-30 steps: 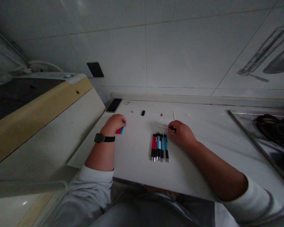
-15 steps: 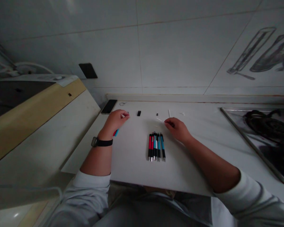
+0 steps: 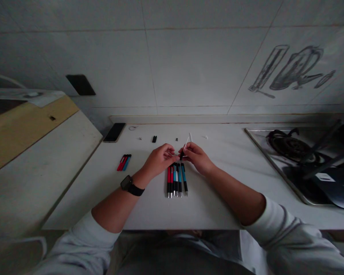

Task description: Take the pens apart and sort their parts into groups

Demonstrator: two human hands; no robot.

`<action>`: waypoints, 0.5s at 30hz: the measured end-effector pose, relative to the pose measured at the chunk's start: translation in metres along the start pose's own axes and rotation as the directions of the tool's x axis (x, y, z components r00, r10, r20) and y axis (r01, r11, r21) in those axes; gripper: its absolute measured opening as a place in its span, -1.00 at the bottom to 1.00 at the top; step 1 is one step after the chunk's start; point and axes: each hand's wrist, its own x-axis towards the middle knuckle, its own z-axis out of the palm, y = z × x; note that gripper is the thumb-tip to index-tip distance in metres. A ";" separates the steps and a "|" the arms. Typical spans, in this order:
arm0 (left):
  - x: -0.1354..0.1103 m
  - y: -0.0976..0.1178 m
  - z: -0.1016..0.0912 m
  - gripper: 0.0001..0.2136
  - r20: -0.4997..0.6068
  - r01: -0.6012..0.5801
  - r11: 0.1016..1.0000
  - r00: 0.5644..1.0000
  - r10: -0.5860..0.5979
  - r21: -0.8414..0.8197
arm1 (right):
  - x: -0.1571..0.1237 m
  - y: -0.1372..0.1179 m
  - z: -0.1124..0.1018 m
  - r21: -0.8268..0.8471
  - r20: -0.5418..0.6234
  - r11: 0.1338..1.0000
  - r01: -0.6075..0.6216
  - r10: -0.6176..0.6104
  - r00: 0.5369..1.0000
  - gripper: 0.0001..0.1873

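Note:
My right hand (image 3: 199,158) is closed on a thin white pen refill (image 3: 186,141) that points up and away, with a short black piece (image 3: 181,155) at its lower end. My left hand (image 3: 160,159) meets it from the other side, fingers bent and thumb stretched toward the black piece; whatever lies between its fingertips is too small to make out. Just below both hands, several click pens (image 3: 174,183) in red, blue and white lie side by side, tips toward me. Farther left are red and blue pen barrel parts (image 3: 124,162).
Along the back lie a phone (image 3: 114,132), small metal bits (image 3: 140,138), black grips (image 3: 154,139), a tiny dark part (image 3: 176,139), a white stick (image 3: 190,136) and small white bits (image 3: 206,137). A stove (image 3: 289,152) is at right, a slanted panel (image 3: 54,164) at left.
My left hand has come from the small metal bits to my right hand, uncovering the red and blue parts. The refill now stands steeper, and the view has shifted right.

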 end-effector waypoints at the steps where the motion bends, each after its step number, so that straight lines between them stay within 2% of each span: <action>1: 0.000 -0.002 0.003 -0.71 -0.001 0.012 0.999 1.000 -0.012 -0.029 | -0.001 0.001 0.002 0.004 0.001 1.000 -0.002 0.002 1.000 -0.62; 8: -0.001 -0.009 0.007 -0.84 0.036 0.011 0.999 0.999 -0.010 -0.033 | -0.003 0.008 0.009 0.018 0.009 1.000 -0.004 0.004 1.000 -0.65; 15: -0.002 -0.005 0.001 -0.74 0.108 -0.054 0.996 0.993 0.046 0.074 | 0.001 0.014 0.001 0.005 -0.079 1.000 -0.008 0.009 0.997 -0.58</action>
